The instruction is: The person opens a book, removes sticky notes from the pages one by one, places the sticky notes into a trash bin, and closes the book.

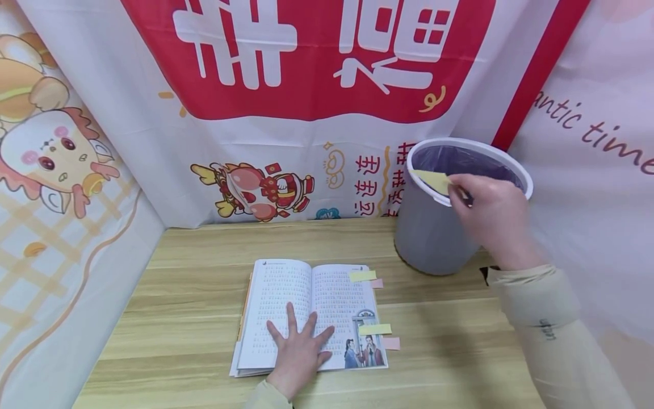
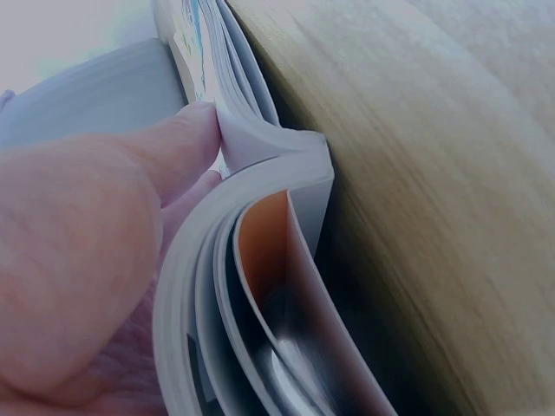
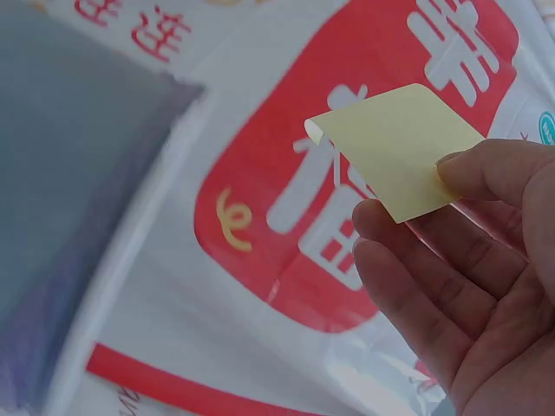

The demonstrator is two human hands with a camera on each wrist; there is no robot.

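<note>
An open book point(image 1: 286, 284) lies on the wooden table, with yellow and pink sticky tabs along its right page edge. My left hand point(image 1: 298, 355) rests spread over the lower middle of its pages; in the left wrist view the thumb point(image 2: 186, 143) touches the page by the spine. Over the near rim of a grey trash can point(image 1: 434, 238), my right hand point(image 1: 493, 213) pinches a yellow sticky note point(image 1: 431, 180). In the right wrist view the yellow note has one curled corner, and thumb and fingers hold its opposite end.
A dark plastic liner point(image 1: 460, 159) lines the can under its white rim. Behind the table point(image 1: 189, 307) hangs a red and white printed cloth point(image 1: 306, 102). Cartoon-printed cloth point(image 1: 61, 153) stands at the left, and pale lettered cloth point(image 1: 587, 187) at the right.
</note>
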